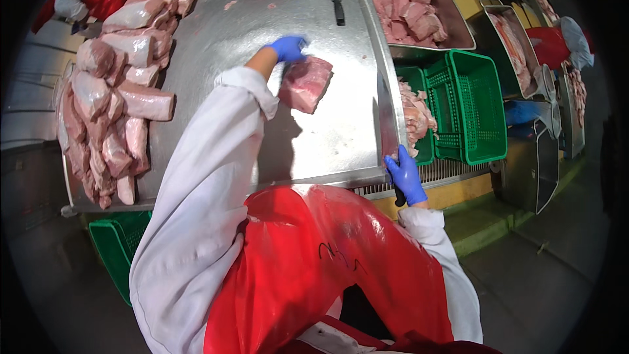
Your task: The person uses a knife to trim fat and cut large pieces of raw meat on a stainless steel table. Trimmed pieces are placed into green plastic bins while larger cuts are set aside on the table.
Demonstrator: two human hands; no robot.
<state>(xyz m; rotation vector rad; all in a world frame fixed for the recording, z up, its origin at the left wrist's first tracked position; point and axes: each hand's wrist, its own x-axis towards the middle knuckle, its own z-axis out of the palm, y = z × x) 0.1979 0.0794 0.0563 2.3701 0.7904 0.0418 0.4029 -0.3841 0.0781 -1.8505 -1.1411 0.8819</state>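
A block of raw meat (306, 85), pink-red on top, lies on the metal table (223, 39). At its far left corner is my left hand (287, 48) in a blue glove, fingers curled against the meat. My right hand (406, 177), also gloved in blue, is closed round a knife by the table's right edge. The knife's black handle (400, 196) sticks out below the fist. Its blade points away from me along the raised edge, partly lost in glare.
A heap of meat pieces (118, 101) covers the table's left side. Farther off lies a thin tool with a black handle (338, 10). Right of the table are a green crate (468, 108), pale trimmings (417, 115) and a metal tub of meat (409, 10). Other people work at both sides.
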